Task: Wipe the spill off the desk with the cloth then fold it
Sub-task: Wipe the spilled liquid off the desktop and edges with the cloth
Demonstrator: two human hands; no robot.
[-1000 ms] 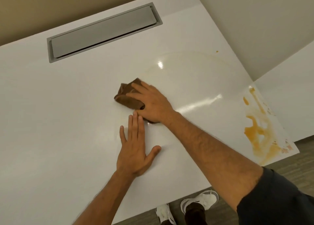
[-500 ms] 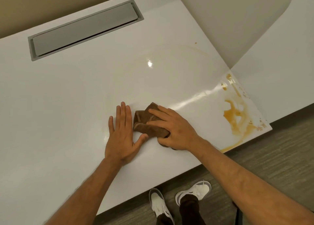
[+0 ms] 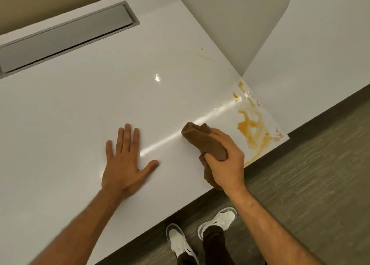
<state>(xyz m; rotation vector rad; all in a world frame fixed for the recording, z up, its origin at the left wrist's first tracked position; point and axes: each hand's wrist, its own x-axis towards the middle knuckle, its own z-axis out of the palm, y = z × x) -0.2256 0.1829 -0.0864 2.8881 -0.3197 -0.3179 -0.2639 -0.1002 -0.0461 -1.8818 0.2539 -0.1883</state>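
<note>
A bunched brown cloth [image 3: 204, 139] lies on the white desk [image 3: 80, 108] near its front edge, and my right hand [image 3: 227, 164] grips it with the fingers curled round it. An orange spill [image 3: 250, 128] covers the desk's right front corner, just right of the cloth. A faint orange smear ring [image 3: 202, 57] and a small orange drop [image 3: 202, 49] mark the far right part of the desk. My left hand [image 3: 126, 162] rests flat on the desk, fingers straight, left of the cloth and apart from it.
A grey cable hatch [image 3: 66, 38] is set into the desk at the back left. A second white desk [image 3: 320, 54] adjoins on the right. Beyond the front edge are wood-look floor [image 3: 310, 194] and my white shoes [image 3: 218, 220].
My right hand has dragged the cloth from the desk's middle toward the front right, closer to the spill, and now curls round it. My left hand stays flat on the desk.
</note>
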